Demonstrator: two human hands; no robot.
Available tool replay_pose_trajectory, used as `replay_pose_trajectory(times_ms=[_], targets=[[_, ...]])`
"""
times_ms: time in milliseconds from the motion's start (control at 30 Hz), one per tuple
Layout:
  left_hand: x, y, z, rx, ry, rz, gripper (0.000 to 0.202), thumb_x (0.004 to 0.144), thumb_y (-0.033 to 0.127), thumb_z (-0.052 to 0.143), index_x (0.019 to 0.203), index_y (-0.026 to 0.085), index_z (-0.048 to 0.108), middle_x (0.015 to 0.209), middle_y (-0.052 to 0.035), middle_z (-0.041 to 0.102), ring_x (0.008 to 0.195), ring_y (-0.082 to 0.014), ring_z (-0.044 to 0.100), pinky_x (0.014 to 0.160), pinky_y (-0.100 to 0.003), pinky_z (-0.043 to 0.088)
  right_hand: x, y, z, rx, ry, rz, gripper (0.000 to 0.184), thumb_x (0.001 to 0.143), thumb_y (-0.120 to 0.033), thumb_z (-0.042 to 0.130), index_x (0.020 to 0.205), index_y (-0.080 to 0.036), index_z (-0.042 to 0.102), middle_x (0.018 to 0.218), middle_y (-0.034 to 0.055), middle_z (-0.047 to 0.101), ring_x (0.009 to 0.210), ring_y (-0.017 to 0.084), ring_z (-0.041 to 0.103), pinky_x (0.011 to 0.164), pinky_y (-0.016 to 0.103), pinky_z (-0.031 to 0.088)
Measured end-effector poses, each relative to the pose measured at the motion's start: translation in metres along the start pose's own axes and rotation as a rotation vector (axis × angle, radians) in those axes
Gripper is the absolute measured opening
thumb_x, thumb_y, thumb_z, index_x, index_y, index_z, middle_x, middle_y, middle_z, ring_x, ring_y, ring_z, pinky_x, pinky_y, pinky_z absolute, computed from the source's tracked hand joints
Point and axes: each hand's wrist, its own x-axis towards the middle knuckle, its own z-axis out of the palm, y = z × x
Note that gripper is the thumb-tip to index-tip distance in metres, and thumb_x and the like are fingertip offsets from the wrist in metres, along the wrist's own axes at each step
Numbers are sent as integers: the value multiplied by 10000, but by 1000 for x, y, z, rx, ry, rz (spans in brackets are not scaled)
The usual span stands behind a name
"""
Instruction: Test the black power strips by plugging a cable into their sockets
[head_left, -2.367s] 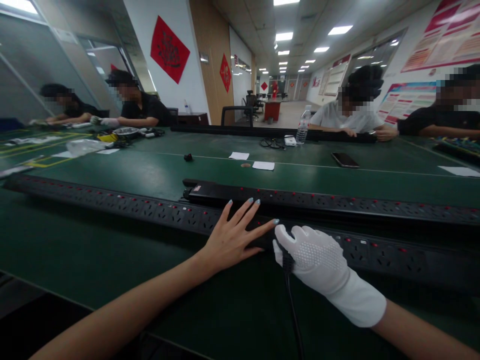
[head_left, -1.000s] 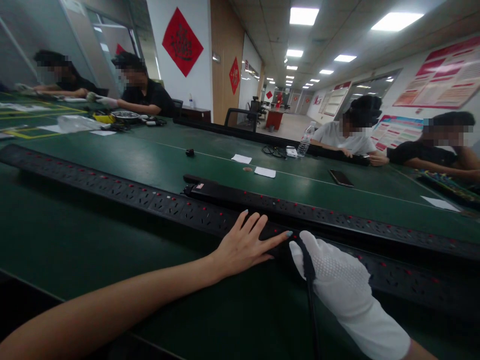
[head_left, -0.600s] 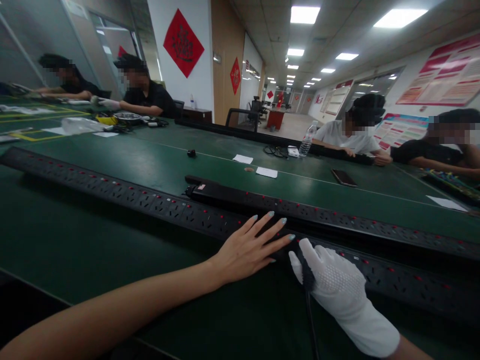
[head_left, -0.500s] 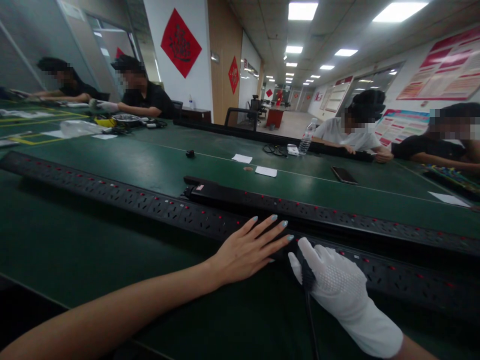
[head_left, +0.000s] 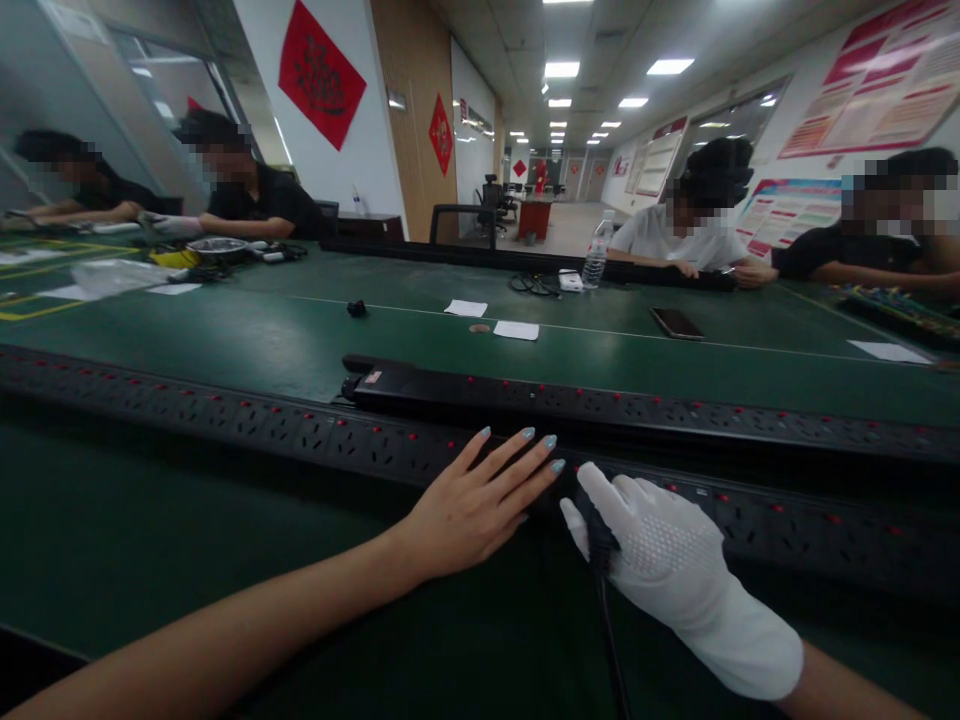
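A long black power strip with a row of sockets and red indicators lies across the green table. My left hand, bare, rests flat on it with fingers spread. Just to the right, my right hand in a white dotted glove is closed around a black plug, whose cable hangs down toward the bottom edge. The plug's front is at the strip; my glove hides whether its pins sit in a socket. Behind lies a second black power strip, parallel to the first.
Beyond the strips are white paper slips, a small black part, a phone, a water bottle and a coiled cable. Several people sit across the table. A plastic bag lies at left.
The view has shifted a little, so the table and both hands appear slightly further left. The left hand stays spread on the strip, and the right still grips the plug.
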Motion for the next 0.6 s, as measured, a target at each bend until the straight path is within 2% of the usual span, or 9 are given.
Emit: replay_pose_trajectory(times_ms=[600], targets=[[-1, -1, -1, -27, -37, -2, 529, 876, 327, 352, 1373, 216, 212, 1450, -35, 163, 1310, -240, 183, 1044, -444, 154, -1, -1, 0, 7, -23, 13, 288, 801, -387, 493, 986, -190, 593, 624, -11, 564, 545, 102, 486, 531, 237, 248]])
